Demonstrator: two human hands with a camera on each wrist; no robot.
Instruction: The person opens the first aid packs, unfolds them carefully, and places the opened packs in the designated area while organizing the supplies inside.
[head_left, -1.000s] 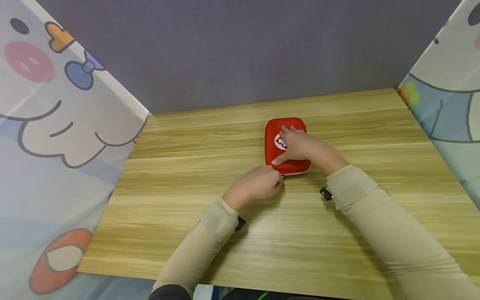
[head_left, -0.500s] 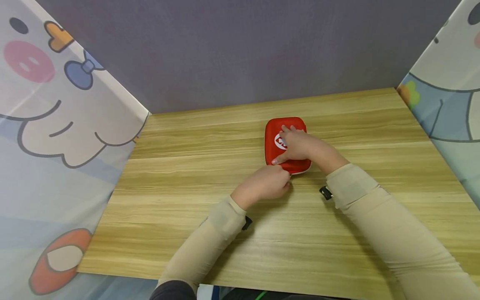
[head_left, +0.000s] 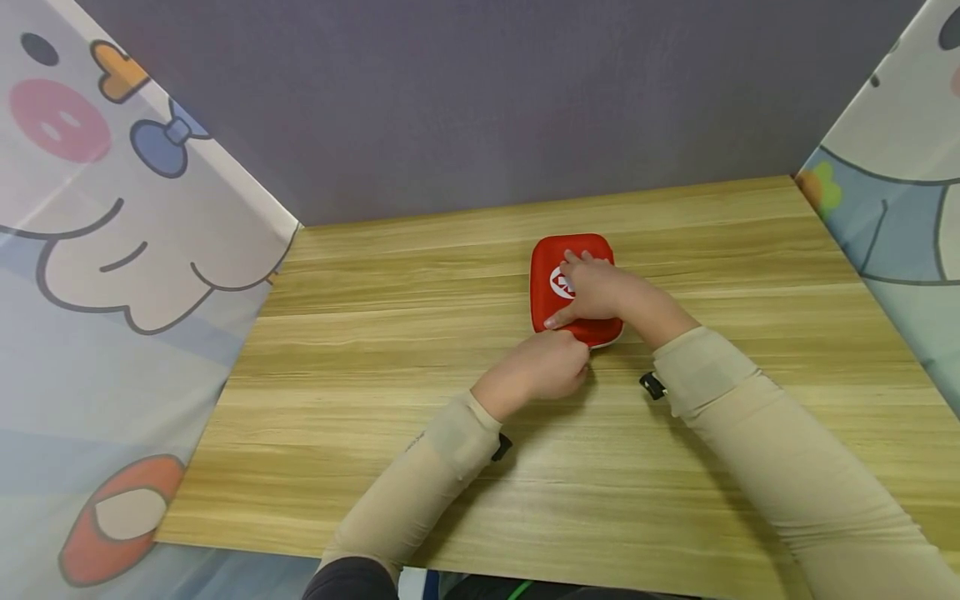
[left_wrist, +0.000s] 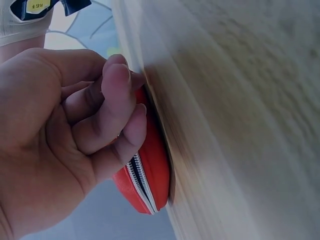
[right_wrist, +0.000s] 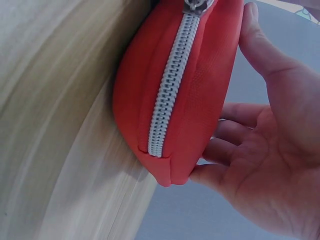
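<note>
Likely unzipping: left hand [head_left: 542, 367] is curling, apparently pinching the silver metal zipper slider [right_wrist: 197, 5], contact hidden. Right hand [head_left: 595, 289], fingers spread, is bracing the red rounded fabric case [head_left: 546, 304] beneath it. Next probably calls for pulling toward right wrist. Versus earlier, left hand is sitting further right.

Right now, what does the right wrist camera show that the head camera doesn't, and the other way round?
Only the right wrist view: separate silver metal zipper teeth along the rounded red fabric case, plus a metal slider. Only the head view: the left hand and the rounded white printed emblem on the case. Both: the case, the right hand touching it, and the light wood-grain table.
</note>
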